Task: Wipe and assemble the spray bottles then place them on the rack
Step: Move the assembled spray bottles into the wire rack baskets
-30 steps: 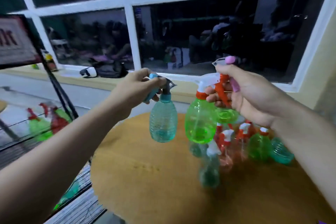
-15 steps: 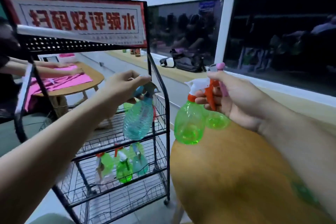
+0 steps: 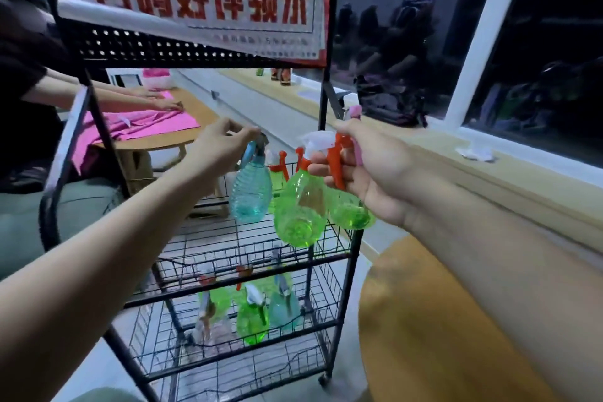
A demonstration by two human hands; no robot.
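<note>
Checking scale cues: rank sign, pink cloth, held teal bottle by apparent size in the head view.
Largest: sign.
Next: pink cloth, though it lies farther off.
Smallest: teal bottle, hanging from the left hand.

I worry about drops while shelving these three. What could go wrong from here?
1. The right hand holds two green bottles by their orange triggers alone; setting one on the rack could let the other slip.
2. The left hand pinches the blue bottle only at its head, so the bottle hangs free and might swing into the upper-shelf bottles behind it and tip them.
</note>
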